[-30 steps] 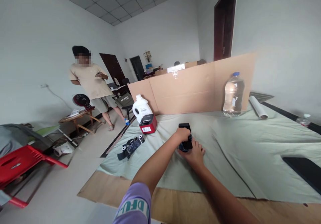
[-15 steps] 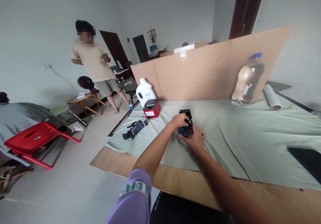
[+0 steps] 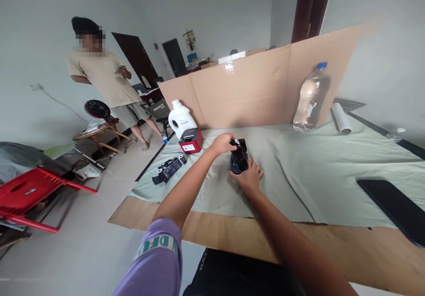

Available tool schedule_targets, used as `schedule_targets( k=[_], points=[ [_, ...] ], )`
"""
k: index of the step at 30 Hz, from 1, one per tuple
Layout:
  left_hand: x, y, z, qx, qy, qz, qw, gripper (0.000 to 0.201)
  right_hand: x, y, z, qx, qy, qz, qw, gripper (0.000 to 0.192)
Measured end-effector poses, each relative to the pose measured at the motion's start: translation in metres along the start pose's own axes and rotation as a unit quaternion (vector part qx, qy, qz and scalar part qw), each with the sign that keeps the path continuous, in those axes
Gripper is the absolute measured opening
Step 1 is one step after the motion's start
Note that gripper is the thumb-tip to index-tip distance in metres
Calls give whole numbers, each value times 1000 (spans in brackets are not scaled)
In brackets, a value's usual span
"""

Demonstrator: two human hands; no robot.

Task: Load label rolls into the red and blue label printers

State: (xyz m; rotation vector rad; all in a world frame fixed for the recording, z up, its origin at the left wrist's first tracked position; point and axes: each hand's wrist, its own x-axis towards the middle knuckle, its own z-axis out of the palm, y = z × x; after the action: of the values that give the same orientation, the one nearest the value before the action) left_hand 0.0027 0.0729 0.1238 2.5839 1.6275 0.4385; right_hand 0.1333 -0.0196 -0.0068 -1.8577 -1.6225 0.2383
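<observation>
My left hand (image 3: 223, 144) is closed on a black ribbon roll (image 3: 236, 142) with a pale end. A shiny black strip (image 3: 240, 158) hangs below the roll, over a small black device (image 3: 235, 168) with a raised lid. Around the near right side of that device, my right hand (image 3: 250, 177) is wrapped, bracing it on the cloth. The device's inside is mostly hidden by the strip and fingers. Off to the left lies a tangled black ribbon (image 3: 171, 170) with white-ended rolls. Behind it stands a red and black box-shaped device (image 3: 191, 141).
A white jug (image 3: 182, 118) stands behind the red device, against a cardboard panel (image 3: 239, 97). To the right are a large clear bottle (image 3: 311, 99), a white roll (image 3: 341, 118) and a black flat object (image 3: 392, 205). A person (image 3: 99, 74) stands beyond the table, near a red chair (image 3: 29, 192).
My left hand has lifted the roll up and away from the black device, with the strip now showing below it. My right hand stays on the device. The view has shifted right.
</observation>
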Motion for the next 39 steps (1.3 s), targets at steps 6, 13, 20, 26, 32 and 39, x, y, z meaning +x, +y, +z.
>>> schedule_targets(
  k=[6,13,20,26,32,39],
  points=[
    [-117,-75,-7,-69,254,-268,927,27,0,-2,-1,-6,1,-3,1000,96],
    [-200,-106,52,-20,223,-431,874,24,3,-1,-1,-12,-14,0,1000,98],
    [-209,-108,41,-28,225,-431,874,55,3,-1,-2,-21,-14,-3,1000,98],
    [-187,-156,-2,84,174,-405,894,37,4,0,0,-30,-8,-5,1000,99],
    [-147,-184,-8,148,-16,-375,915,37,4,0,-1,-31,-7,-6,999,96],
    [-146,-165,-25,132,21,-411,902,34,4,5,4,-23,18,-23,999,97]
  ],
)
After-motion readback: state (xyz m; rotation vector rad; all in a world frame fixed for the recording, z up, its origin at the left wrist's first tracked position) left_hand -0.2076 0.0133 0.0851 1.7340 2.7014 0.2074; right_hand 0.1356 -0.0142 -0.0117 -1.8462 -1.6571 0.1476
